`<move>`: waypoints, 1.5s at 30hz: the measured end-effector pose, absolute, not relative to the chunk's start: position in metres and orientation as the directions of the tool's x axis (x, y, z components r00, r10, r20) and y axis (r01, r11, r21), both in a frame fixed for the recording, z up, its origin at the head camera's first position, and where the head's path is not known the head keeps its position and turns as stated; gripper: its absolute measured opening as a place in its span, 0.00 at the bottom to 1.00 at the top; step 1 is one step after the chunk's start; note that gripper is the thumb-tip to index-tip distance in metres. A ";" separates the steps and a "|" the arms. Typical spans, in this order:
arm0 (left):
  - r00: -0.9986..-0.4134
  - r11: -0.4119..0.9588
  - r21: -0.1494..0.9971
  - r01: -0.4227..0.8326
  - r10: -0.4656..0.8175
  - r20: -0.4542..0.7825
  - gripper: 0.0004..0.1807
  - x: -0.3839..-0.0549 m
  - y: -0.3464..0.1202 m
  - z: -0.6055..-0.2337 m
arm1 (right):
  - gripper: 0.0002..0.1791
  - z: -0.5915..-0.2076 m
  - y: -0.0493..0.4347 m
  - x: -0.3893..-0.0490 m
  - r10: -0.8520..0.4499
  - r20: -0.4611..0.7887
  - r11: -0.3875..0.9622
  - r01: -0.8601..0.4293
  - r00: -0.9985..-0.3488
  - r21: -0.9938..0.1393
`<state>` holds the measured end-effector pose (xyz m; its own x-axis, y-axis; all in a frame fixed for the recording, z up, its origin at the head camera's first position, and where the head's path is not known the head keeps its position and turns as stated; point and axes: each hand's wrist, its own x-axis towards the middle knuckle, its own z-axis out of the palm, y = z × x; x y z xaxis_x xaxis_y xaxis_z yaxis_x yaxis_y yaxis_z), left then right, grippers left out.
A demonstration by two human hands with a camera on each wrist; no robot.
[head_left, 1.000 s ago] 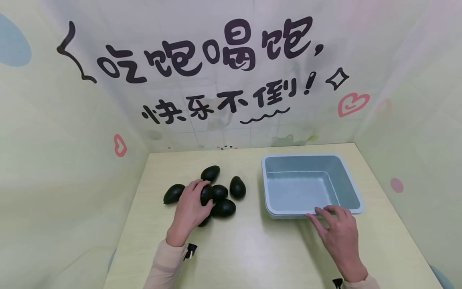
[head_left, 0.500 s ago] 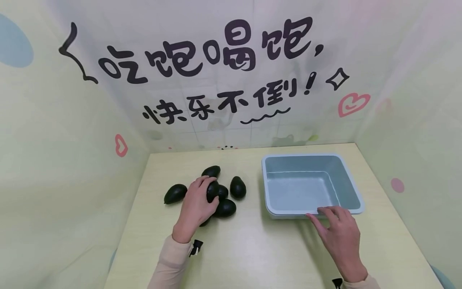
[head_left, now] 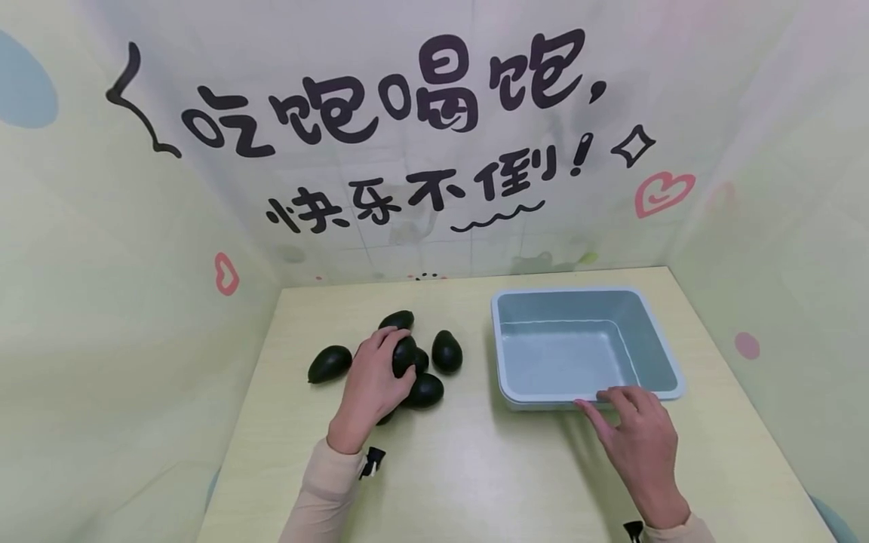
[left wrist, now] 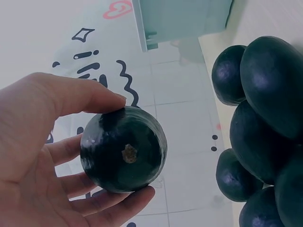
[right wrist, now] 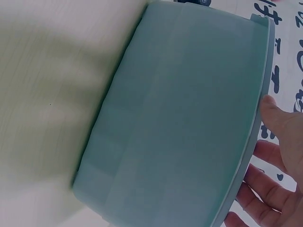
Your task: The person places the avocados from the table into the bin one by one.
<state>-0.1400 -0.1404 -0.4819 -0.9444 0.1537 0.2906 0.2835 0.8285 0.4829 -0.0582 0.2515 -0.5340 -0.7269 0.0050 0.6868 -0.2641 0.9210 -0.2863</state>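
Observation:
Dark green avocados lie grouped on the left half of the table. My left hand (head_left: 373, 386) grips one avocado (left wrist: 124, 150) between thumb and fingers, its stem end facing the left wrist camera. In that view it hangs apart from the other avocados (left wrist: 274, 85). In the head view it overlaps the pile, partly hidden by the hand. On the right stands a pale blue rectangular plastic basin (head_left: 543, 398), nothing inside it. My right hand (head_left: 641, 437) pinches its near rim, thumb outside and fingers over the edge, as the right wrist view (right wrist: 279, 156) also shows.
One avocado (head_left: 330, 364) lies off to the left and another (head_left: 446, 352) between the pile and the basin. The light wooden table (head_left: 462, 467) is enclosed by printed sheets behind (head_left: 407, 256) and at both sides.
My left hand has moved a short way right and slightly farther from me, carrying the avocado. The right hand stays at the basin's rim with barely any movement.

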 end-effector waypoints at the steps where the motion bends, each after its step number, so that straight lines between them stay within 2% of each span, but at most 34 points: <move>1: -0.944 0.829 0.482 0.284 0.154 0.291 0.28 -0.140 -0.140 -0.482 | 0.44 -0.534 0.251 -0.059 0.005 0.692 0.920 -0.268 -0.722 -0.287; 6: -0.942 0.827 0.482 0.289 0.155 0.299 0.28 -0.141 -0.140 -0.481 | 0.45 -0.534 0.249 -0.060 0.008 0.706 0.916 -0.279 -0.708 -0.290; 23: -0.939 0.821 0.482 0.306 0.175 0.298 0.28 -0.142 -0.125 -0.471 | 0.45 -0.532 0.249 -0.057 0.012 0.678 0.923 -0.253 -0.735 -0.290; 31: -0.934 0.815 0.483 0.320 0.184 0.307 0.27 -0.143 -0.119 -0.470 | 0.45 -0.534 0.248 -0.058 0.020 0.697 0.916 -0.266 -0.717 -0.300; 45: -0.942 0.817 0.488 0.308 0.192 0.275 0.28 -0.145 -0.111 -0.465 | 0.45 -0.534 0.251 -0.058 0.013 0.680 0.925 -0.249 -0.733 -0.286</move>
<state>-0.1448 -0.1109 -0.4648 -0.9422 0.1916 0.2750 0.3085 0.8167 0.4878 -0.0578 0.2513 -0.5342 -0.7333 0.0128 0.6798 -0.2488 0.9254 -0.2858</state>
